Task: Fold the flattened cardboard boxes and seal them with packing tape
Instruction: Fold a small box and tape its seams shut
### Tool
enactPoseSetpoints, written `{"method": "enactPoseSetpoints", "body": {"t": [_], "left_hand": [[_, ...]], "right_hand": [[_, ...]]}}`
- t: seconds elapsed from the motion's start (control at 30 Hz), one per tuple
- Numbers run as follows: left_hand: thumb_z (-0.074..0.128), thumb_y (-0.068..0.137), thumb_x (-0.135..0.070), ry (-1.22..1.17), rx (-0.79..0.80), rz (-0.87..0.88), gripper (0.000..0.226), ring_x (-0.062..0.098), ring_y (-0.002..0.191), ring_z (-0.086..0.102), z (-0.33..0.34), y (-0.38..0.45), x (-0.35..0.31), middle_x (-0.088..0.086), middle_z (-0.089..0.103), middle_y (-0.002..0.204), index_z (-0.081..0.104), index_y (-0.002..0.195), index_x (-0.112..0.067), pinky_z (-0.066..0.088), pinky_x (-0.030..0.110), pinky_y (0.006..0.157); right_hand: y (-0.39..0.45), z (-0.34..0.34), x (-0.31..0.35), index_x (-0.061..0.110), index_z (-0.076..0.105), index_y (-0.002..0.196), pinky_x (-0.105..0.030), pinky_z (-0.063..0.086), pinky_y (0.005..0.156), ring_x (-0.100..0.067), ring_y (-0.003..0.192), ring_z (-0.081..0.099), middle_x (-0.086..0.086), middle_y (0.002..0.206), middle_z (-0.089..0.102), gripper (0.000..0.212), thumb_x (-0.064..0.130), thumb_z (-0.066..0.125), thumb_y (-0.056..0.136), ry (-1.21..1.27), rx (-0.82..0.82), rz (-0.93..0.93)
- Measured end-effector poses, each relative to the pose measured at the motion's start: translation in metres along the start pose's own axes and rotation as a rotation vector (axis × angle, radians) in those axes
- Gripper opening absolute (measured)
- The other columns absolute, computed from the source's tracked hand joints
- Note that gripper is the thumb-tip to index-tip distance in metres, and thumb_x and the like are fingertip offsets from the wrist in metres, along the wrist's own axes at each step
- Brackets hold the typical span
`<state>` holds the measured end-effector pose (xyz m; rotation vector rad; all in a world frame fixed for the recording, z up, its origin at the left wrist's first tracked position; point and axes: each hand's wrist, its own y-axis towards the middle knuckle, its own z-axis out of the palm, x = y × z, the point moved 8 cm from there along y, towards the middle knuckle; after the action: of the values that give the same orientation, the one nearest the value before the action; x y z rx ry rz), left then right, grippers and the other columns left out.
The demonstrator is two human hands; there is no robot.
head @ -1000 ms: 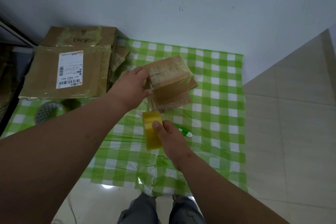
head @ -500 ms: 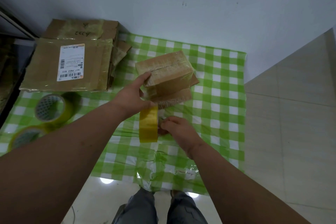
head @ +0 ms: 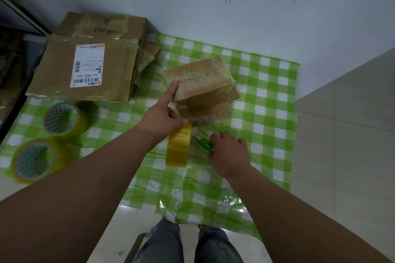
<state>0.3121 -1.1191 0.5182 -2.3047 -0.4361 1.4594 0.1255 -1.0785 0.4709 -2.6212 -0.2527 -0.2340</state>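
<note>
The small folded brown cardboard box [head: 201, 83], glossy with clear tape, sat on the green-and-white checked plastic sheet [head: 267, 96], and the left hand [head: 162, 119] steadied its near corner, forefinger stretched up the edge and thumb on the tape beneath. The yellowish roll of packing tape [head: 178, 147] hung just below that hand, joined to the box. The right hand [head: 228, 153] curled its fingers round a small green cutter [head: 205, 144] beside the roll; flattened brown cardboard boxes [head: 85, 68] and two spare tape rolls [head: 64, 119] lay left.

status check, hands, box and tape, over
Left hand pinches tape against the folded box, yellow roll hanging off it. Right hand closing on green cutter. Nothing in the way.
</note>
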Motion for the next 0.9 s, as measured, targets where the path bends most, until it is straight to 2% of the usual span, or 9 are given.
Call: {"method": "enactPoseSetpoints", "body": {"t": [0.13,0.27,0.37,0.43,0.53,0.63,0.7,0.8,0.9], "left_hand": [[0.078,0.08,-0.01,0.013,0.01,0.004,0.104,0.005,0.061,0.054,0.002,0.0,-0.001,0.0,0.052,0.072,0.017,0.143,-0.066,0.048,0.021,0.064],[0.078,0.081,-0.011,0.043,0.017,-0.006,0.105,0.007,0.06,0.053,0.003,0.001,-0.001,0.0,0.052,0.07,0.015,0.145,-0.064,0.046,0.022,0.06],[0.078,0.082,-0.011,0.051,0.029,-0.004,0.105,0.003,0.054,0.051,0.003,0.001,-0.001,0.001,0.052,0.069,0.013,0.144,-0.066,0.044,0.019,0.055],[0.078,0.081,-0.01,0.043,0.033,-0.002,0.106,0.001,0.05,0.05,0.003,0.001,-0.001,0.002,0.052,0.068,0.013,0.144,-0.065,0.043,0.017,0.052],[0.078,0.081,-0.009,0.028,0.032,-0.007,0.106,0.004,0.054,0.052,0.003,-0.001,-0.001,0.003,0.054,0.068,0.014,0.144,-0.065,0.045,0.021,0.054],[0.076,0.082,-0.01,0.012,0.043,-0.002,0.103,0.011,0.061,0.054,0.003,-0.003,0.0,0.005,0.055,0.07,0.014,0.143,-0.066,0.047,0.026,0.059],[0.069,0.087,-0.011,0.008,0.045,0.01,0.097,0.014,0.062,0.051,0.002,-0.004,0.0,0.007,0.054,0.07,0.014,0.136,-0.074,0.045,0.028,0.059],[0.055,0.093,-0.007,0.013,0.038,0.02,0.091,0.018,0.061,0.042,-0.001,-0.005,-0.001,0.008,0.045,0.067,0.015,0.123,-0.083,0.039,0.034,0.059],[0.053,0.093,-0.003,0.041,0.016,0.028,0.091,0.019,0.06,0.041,-0.003,-0.005,-0.001,0.009,0.043,0.066,0.015,0.126,-0.079,0.038,0.034,0.058]], "right_hand": [[0.006,-0.003,-0.005,0.017,0.054,0.105,-0.039,0.039,0.084,-0.031,0.105,0.055,-0.007,0.11,0.056,0.019,0.021,0.054,0.086,0.093,0.034,0.036],[0.005,-0.011,-0.013,0.016,0.047,0.101,-0.037,0.04,0.075,-0.033,0.095,0.058,-0.008,0.1,0.058,0.011,0.02,0.05,0.091,0.203,0.006,0.052],[0.003,-0.032,-0.016,0.022,0.035,0.092,-0.033,0.035,0.058,-0.028,0.069,0.055,0.002,0.071,0.05,0.015,0.02,0.05,0.096,0.517,-0.132,0.076],[0.002,-0.055,-0.008,0.026,0.035,0.088,-0.031,0.03,0.05,-0.018,0.058,0.048,0.006,0.065,0.046,0.021,0.018,0.052,0.096,0.605,-0.25,0.0],[0.004,-0.083,0.013,0.025,0.041,0.092,-0.031,0.033,0.052,-0.013,0.059,0.046,0.008,0.072,0.047,0.013,0.02,0.053,0.097,0.63,-0.305,-0.14],[0.006,-0.098,0.035,0.023,0.046,0.096,-0.032,0.034,0.06,-0.014,0.074,0.047,0.006,0.084,0.05,0.009,0.018,0.053,0.096,0.555,-0.273,-0.279],[0.007,-0.101,0.046,0.021,0.05,0.098,-0.034,0.038,0.064,-0.016,0.079,0.048,0.002,0.088,0.053,0.006,0.016,0.053,0.095,0.487,-0.237,-0.348],[0.008,-0.102,0.057,0.019,0.053,0.104,-0.039,0.043,0.069,-0.022,0.081,0.05,-0.003,0.093,0.054,0.01,0.018,0.051,0.095,0.375,-0.194,-0.394],[0.01,-0.105,0.061,0.02,0.056,0.109,-0.036,0.041,0.067,-0.021,0.078,0.046,-0.004,0.095,0.053,0.015,0.02,0.051,0.094,0.305,-0.199,-0.393]]}}
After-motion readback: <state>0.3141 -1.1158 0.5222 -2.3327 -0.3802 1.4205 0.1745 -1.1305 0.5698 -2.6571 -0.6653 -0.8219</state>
